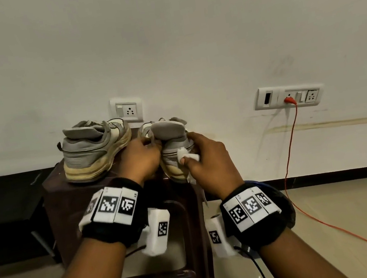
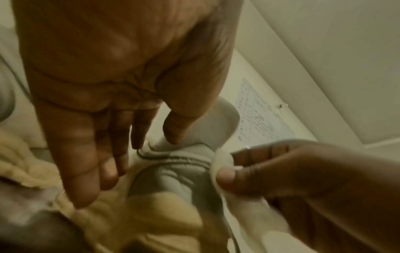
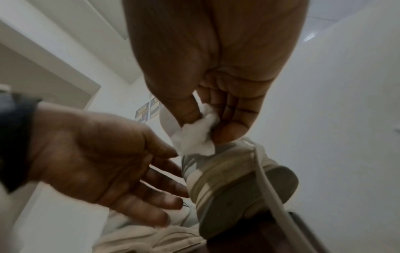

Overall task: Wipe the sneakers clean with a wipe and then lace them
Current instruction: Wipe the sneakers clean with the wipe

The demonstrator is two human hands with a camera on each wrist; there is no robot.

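Observation:
Two worn grey-and-cream sneakers stand on a dark brown plastic stool (image 1: 68,205), heels toward me. The left sneaker (image 1: 90,148) is untouched. My left hand (image 1: 150,149) steadies the right sneaker (image 1: 171,130) from its left side, fingers stretched along it (image 3: 164,193) and thumb on the heel collar (image 2: 175,135). My right hand (image 1: 200,150) pinches a crumpled white wipe (image 1: 187,155) between thumb and fingers and presses it on the grey heel (image 2: 179,174). The wipe (image 3: 194,138) sits just above the cream sole (image 3: 227,179).
A loose lace (image 1: 205,198) hangs over the stool's right edge. An orange cable (image 1: 291,141) runs from a wall socket (image 1: 288,97) down across the tiled floor at right. Another socket (image 1: 126,109) is behind the sneakers. Dark low furniture (image 1: 2,215) stands at left.

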